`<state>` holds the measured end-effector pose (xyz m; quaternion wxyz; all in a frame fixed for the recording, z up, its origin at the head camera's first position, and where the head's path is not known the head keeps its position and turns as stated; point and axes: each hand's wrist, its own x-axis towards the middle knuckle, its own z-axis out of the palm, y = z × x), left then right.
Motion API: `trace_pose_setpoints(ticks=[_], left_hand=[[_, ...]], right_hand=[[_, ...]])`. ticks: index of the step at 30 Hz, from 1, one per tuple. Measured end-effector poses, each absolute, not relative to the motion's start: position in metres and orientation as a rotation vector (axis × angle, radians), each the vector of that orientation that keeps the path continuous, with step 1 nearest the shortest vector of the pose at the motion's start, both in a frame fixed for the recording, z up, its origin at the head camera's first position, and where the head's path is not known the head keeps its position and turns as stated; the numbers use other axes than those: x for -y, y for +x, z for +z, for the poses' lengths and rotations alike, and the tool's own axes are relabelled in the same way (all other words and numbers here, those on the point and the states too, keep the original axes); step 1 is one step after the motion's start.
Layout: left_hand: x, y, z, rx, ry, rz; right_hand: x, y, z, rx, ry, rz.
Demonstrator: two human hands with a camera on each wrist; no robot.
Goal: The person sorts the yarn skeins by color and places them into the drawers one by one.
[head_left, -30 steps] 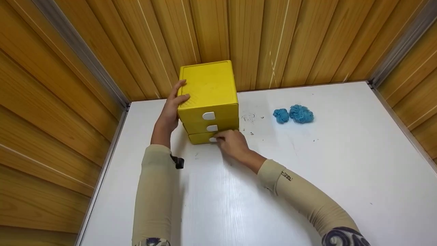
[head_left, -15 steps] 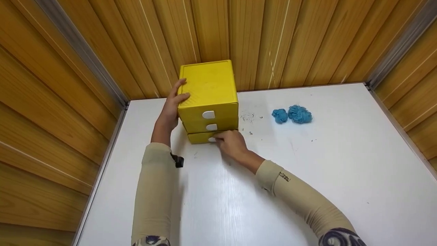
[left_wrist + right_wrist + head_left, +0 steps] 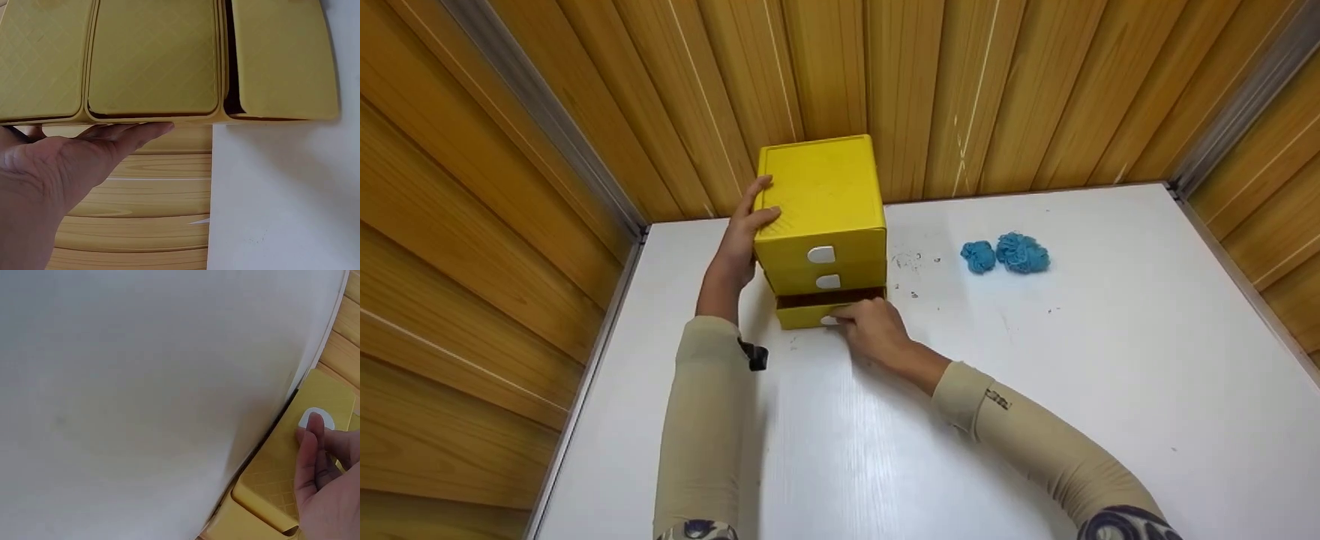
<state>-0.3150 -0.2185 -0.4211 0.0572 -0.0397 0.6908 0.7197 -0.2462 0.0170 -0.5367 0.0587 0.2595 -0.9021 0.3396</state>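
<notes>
A yellow three-drawer cabinet (image 3: 821, 187) stands on the white table near the back wall. Its bottom drawer (image 3: 799, 318) is pulled out a little, with a dark gap along the top edge. My right hand (image 3: 877, 328) pinches this drawer's white handle (image 3: 325, 414) between thumb and fingers. On the cabinet's left side rests my left hand (image 3: 737, 244), two fingertips lying over the top edge. The left wrist view shows that hand (image 3: 79, 163) flat against the side with straight fingers. Both upper drawers are closed.
Two blue mesh puffs, a small one (image 3: 979, 256) and a larger one (image 3: 1022, 253), lie on the white table (image 3: 1080, 375) right of the cabinet. Dark specks are scattered between them and the cabinet. Wood-patterned walls (image 3: 900, 90) enclose the table's back and sides.
My right hand has drawn the bottom drawer slightly out toward me, and a gap has appeared above its front. The left hand stays on the cabinet's side.
</notes>
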Motion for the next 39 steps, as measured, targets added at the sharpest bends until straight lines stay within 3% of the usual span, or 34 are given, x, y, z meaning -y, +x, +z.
trace_pose_setpoints(ticks=[39], left_hand=[[0.220,-0.314,-0.421,-2.064,-0.115,2.197]], right_hand=[[-0.034,-0.155,-0.529,2.795,0.982,0.986]])
